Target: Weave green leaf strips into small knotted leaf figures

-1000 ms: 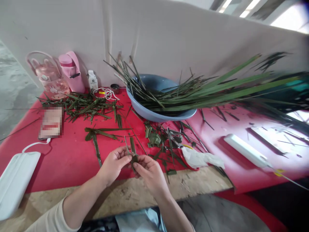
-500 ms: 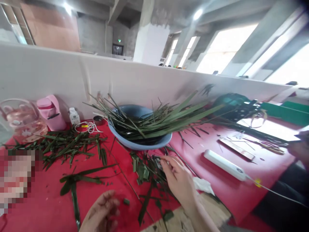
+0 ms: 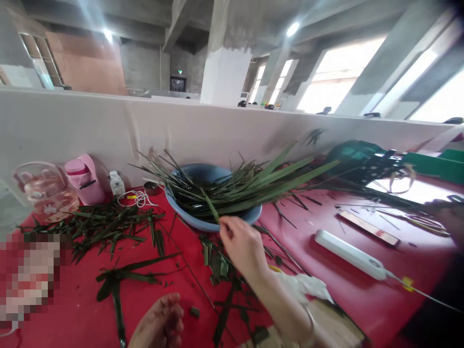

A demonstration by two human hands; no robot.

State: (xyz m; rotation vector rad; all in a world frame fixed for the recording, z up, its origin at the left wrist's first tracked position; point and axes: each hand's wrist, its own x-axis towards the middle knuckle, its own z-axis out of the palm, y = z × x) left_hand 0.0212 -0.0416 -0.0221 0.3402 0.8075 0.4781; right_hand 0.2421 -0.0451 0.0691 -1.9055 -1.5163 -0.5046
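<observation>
Nearest me, my left grip (image 3: 159, 321) is loosely curled over the near part of the red bench (image 3: 76, 309), with nothing in it that I can see. Just to its right lies a leaf scrap (image 3: 195, 311); a spread of crossed strips (image 3: 116, 278) lies farther in, to its left. Cut pieces (image 3: 217, 266) are strewn left of my right forearm (image 3: 286, 299); a crumpled tissue (image 3: 308, 287) lies on its other side. My right grip (image 3: 242, 241) is at the near rim of the blue basin (image 3: 253, 215), pinching the near end of one green leaf strip (image 3: 211, 205). The strip's long axis runs from my fingertips away from me, leaning left, over the basin's inside; my left grip is well apart from it. Beyond the strip, long leaves (image 3: 232, 191) fill much of the basin and jut past its right rim. A leaf heap (image 3: 108, 222) lies toward the bench's far left corner, in front of a pink bottle (image 3: 85, 181).
</observation>
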